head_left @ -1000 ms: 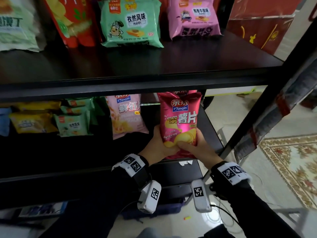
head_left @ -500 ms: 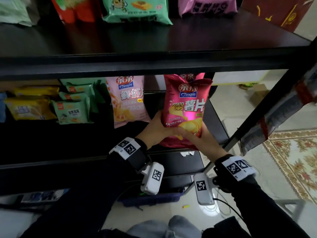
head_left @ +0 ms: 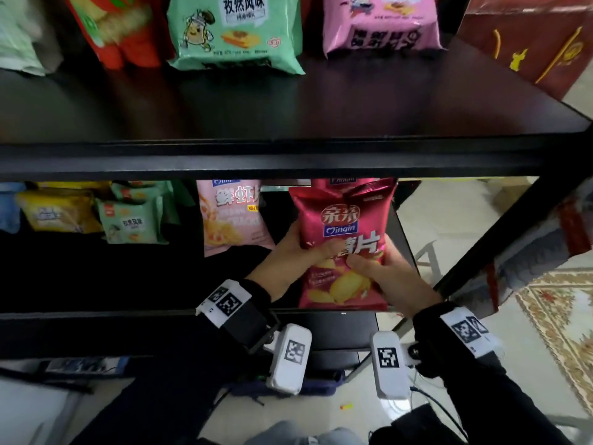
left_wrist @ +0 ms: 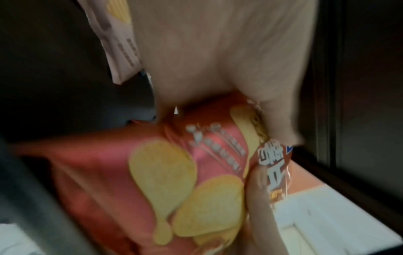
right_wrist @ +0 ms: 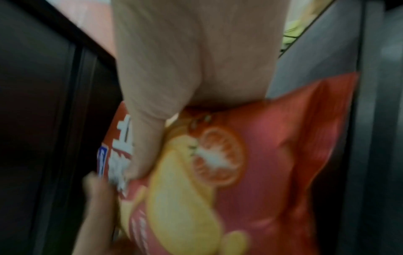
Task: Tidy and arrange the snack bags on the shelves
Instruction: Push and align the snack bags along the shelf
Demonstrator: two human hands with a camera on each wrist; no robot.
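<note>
A red potato-chip bag (head_left: pixel 345 239) stands upright at the right end of the middle shelf (head_left: pixel 160 316). My left hand (head_left: pixel 288 255) grips its left side and my right hand (head_left: pixel 382 268) grips its right side, thumbs across the front. Both wrist views are blurred; they show the same red bag (left_wrist: pixel 174 181) (right_wrist: pixel 250 163) with a thumb pressed on its front. A pale pink shrimp-chip bag (head_left: pixel 232 216) leans just left of it. Behind the red bag, another red bag's top (head_left: pixel 343 181) peeks out.
Green (head_left: pixel 131 223) and yellow (head_left: pixel 54 210) snack packs lie further left on the middle shelf. The upper shelf (head_left: pixel 288 155) carries a green bag (head_left: pixel 234 30), a pink bag (head_left: pixel 382 24) and a red-orange bag (head_left: pixel 112 27). A patterned rug (head_left: pixel 558 326) lies on the floor at right.
Both hands have slid higher up the red bag, thumbs now near its middle. The bag has gone further back under the upper shelf. The head view has dropped closer.
</note>
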